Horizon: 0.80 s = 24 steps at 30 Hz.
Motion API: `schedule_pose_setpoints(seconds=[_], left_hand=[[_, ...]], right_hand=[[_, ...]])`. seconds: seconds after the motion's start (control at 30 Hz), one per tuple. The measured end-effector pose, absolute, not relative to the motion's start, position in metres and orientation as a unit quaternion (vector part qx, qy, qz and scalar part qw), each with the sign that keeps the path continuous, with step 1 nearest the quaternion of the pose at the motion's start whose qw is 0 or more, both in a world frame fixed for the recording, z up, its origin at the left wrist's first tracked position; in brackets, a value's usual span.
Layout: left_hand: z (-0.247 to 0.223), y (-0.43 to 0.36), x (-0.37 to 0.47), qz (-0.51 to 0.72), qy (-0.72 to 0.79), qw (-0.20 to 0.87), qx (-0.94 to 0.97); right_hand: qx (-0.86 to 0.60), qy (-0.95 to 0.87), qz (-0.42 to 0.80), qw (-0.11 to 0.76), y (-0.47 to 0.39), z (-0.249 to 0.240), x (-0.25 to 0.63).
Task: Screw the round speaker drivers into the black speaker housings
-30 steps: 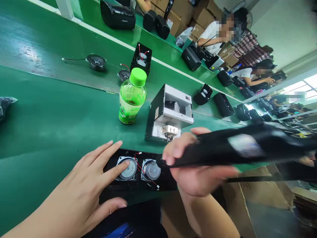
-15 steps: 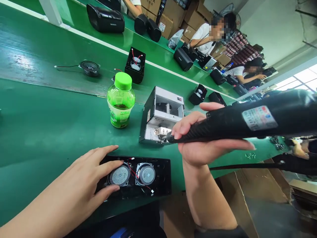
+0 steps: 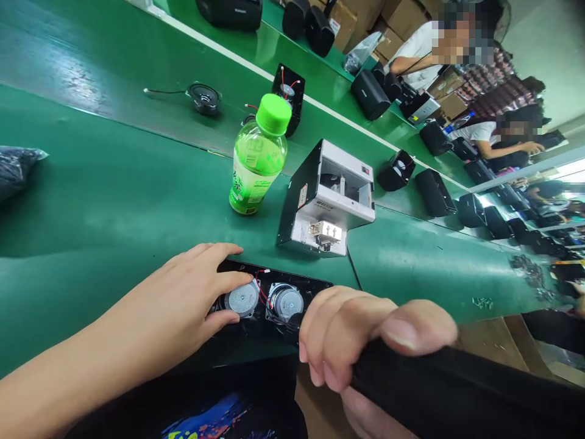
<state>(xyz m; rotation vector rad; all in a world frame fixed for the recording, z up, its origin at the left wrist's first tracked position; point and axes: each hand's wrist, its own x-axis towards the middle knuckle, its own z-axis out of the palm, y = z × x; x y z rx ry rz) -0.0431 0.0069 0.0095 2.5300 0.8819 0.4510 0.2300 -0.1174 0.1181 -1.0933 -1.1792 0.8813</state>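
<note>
A black speaker box (image 3: pixel 320 285) lies open on the green table near me, with two round silver-backed speakers and thin red wires in it. My left hand (image 3: pixel 196 299) is spread over the box's left end, its fingers apart around the left speaker (image 3: pixel 242 300). My right hand (image 3: pixel 361 335) is wrapped round a thick black handheld tool (image 3: pixel 448 390). The tool's front end reaches down beside the right speaker (image 3: pixel 286 302), and its tip is hard to make out. Just beyond the box stands a grey and black machine (image 3: pixel 333 201) with a metal block at its front.
A green-capped bottle (image 3: pixel 258 158) stands left of the machine. Farther off, a loose speaker (image 3: pixel 204 99) and black boxes sit along the line. A dark plastic bag (image 3: pixel 18 171) is at far left. Other people work across the table. Cardboard (image 3: pixel 489 347) is at lower right.
My right hand has moved from beside the machine down to the speaker box, turning over with the tool. The view has shifted, and the plastic bag has come into sight. My left hand stays on the box.
</note>
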Motion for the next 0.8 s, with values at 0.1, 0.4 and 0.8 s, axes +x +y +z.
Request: schedule_pose_setpoints(seconds=[0.1, 0.4, 0.8], left_hand=[[0.011, 0.005, -0.041, 0.159, 0.320, 0.225, 0.906], [0.016, 0.003, -0.038, 0.156, 0.326, 0.233, 0.903], [0.021, -0.002, -0.036, 0.171, 0.329, 0.219, 0.903]], right_hand=[[-0.462, -0.537, 0.380, 0.595, -0.113, 0.108, 0.225], [-0.428, -0.549, 0.371, 0.614, -0.105, 0.104, 0.215], [-0.428, -0.627, 0.414, 0.503, -0.094, 0.083, 0.218]])
